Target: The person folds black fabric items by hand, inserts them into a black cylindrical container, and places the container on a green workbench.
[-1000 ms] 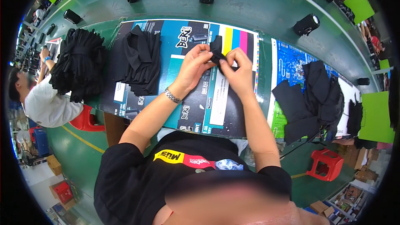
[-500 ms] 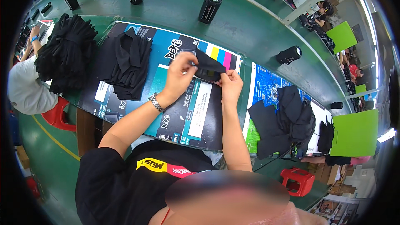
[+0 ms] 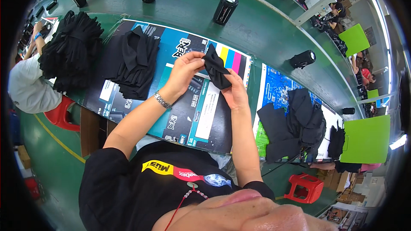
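Observation:
Between my hands, above the printed sheets, a folded black cloth piece [image 3: 217, 69] is held up. My left hand [image 3: 185, 72], with a metal watch at its wrist, pinches its upper left edge between thumb and fingers. My right hand [image 3: 236, 90] grips the lower right end, some of its fingers hidden behind the cloth. To the left lies a layered stack of similar black cloth pieces [image 3: 139, 66]. Farther left stands a big tied bundle of black cloth strips [image 3: 70, 53]. On the right is a loose heap of black cloth pieces [image 3: 299, 119].
Printed sheets [image 3: 171, 111] cover the green bench. Black cylindrical speakers stand beyond it, including one [image 3: 225, 9] straight ahead and one [image 3: 302, 59] at right. A person in a white shirt [image 3: 32, 83] sits at far left. A red stool [image 3: 304, 188] stands at lower right.
The cloth piece, stretched sideways before, is now bunched and turned more upright. My right hand has rotated, its palm turned more upward, and my left hand's pinch has moved to the cloth's upper edge.

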`<state>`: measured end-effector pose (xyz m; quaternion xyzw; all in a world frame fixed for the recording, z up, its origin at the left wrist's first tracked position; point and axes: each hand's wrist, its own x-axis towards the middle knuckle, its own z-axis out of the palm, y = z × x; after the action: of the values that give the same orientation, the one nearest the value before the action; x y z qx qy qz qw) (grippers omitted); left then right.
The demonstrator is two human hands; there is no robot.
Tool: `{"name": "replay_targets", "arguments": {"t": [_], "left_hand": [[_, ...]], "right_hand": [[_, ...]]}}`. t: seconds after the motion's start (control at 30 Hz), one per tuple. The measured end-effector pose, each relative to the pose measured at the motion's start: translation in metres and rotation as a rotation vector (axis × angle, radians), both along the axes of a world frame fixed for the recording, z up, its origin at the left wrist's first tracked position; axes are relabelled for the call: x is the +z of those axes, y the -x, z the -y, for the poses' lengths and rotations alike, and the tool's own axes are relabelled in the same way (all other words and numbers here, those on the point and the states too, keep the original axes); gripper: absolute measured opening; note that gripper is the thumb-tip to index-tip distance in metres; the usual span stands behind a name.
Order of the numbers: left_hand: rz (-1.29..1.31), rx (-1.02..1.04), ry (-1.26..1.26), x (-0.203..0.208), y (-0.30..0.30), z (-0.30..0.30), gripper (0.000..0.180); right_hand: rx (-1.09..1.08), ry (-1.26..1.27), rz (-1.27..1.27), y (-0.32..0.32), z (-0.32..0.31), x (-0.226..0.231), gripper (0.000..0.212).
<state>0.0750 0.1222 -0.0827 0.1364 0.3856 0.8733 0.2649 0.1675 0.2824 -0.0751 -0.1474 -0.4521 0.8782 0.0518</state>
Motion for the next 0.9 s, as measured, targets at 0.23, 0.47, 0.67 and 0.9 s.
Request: {"name": "replay_targets", "arguments": {"t": [0.23, 0.47, 0.67, 0.9], "left_hand": [[-0.082, -0.338, 0.333, 0.009, -0.002, 0.004, 0.018], [-0.363, -0.638, 0.378, 0.01, 0.001, 0.017, 0.019], [-0.247, -0.851, -0.255, 0.013, -0.013, 0.02, 0.021], [-0.902, -1.337, -0.095, 0.085, -0.028, 0.02, 0.026]], "right_hand": [[0.059, 0.277, -0.097, -0.006, -0.016, -0.001, 0.027], [0.077, 0.165, 0.164, -0.011, -0.014, 0.006, 0.012], [0.72, 0.091, -0.579, -0.02, -0.023, 0.008, 0.034], [1.323, -0.359, -0.824, -0.032, -0.012, 0.109, 0.029]]}}
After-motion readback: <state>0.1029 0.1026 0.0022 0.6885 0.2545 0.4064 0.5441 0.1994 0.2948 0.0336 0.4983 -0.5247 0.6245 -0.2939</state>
